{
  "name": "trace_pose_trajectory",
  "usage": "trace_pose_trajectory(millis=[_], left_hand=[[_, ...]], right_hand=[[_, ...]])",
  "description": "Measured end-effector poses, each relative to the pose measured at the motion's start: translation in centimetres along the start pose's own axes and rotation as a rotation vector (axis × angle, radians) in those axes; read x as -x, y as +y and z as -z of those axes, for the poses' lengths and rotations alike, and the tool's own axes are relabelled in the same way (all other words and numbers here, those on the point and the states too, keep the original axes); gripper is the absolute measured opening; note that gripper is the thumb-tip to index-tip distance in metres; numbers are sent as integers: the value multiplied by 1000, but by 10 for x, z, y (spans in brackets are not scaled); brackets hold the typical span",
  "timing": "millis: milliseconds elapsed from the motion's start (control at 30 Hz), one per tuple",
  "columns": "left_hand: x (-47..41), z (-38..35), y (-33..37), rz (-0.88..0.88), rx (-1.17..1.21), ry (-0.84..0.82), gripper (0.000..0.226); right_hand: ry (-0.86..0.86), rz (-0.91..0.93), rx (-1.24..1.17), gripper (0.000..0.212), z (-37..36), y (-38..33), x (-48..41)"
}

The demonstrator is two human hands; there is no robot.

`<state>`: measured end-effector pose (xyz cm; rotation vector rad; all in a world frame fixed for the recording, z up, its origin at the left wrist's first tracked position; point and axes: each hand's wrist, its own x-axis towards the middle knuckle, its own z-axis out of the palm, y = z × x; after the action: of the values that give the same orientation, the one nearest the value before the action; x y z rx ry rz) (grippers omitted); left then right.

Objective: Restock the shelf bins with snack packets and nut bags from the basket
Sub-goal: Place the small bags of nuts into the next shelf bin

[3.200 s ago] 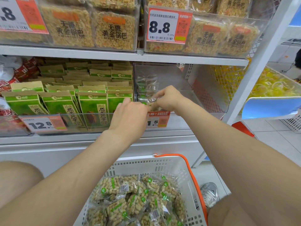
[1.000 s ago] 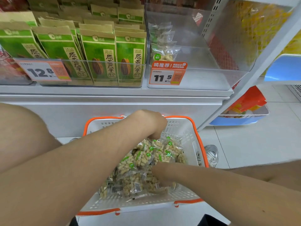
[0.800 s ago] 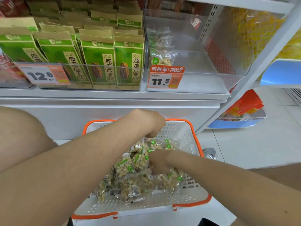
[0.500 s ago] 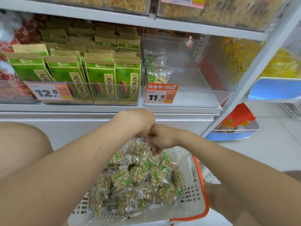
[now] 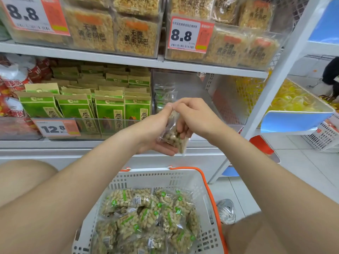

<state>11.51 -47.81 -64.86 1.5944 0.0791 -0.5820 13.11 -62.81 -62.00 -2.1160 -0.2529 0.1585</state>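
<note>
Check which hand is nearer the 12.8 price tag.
Left. The left hand sits right of the 12.8 price tag, holding the nut bag; the right hand holds it from farther right.

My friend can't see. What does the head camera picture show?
The left hand and right hand hold a clear nut bag up before a clear shelf bin. Below, a white basket holds more nut bags.
</note>
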Motion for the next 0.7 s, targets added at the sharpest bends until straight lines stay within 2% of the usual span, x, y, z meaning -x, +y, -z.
trace_pose_trajectory(millis=[100, 200, 300, 333, 433, 533, 567, 633, 700], left_hand=[[1, -2, 3, -23, 109, -45, 76], [-2, -6, 6, -111, 101, 110, 60], [-7, -3, 10, -223, 221, 253, 43], [-10, -1, 11, -259, 260, 279, 41], [-12, 2, 10, -314, 341, 310, 37], [-18, 4, 7, -372, 314, 365, 26], [-19, 5, 5, -394, 291, 392, 20], [-21, 9, 4, -441, 196, 469, 14], [-17, 11, 7, -481, 86, 526, 19]], right_hand=[[74, 64, -45, 27, -6, -1, -2], [222, 79, -152, 33, -2, -4, -8], [449, 99, -62, 20, 11, -6, -12], [468, 75, -20, 15, 15, -4, -12], [300, -75, -29, 22, 20, 1, -14], [122, -177, -277, 14, 26, 1, -17], [92, -182, -313, 14, 29, 1, -17], [64, -133, -226, 15, 34, 1, -16], [88, -51, -112, 18, 35, 2, -14]])
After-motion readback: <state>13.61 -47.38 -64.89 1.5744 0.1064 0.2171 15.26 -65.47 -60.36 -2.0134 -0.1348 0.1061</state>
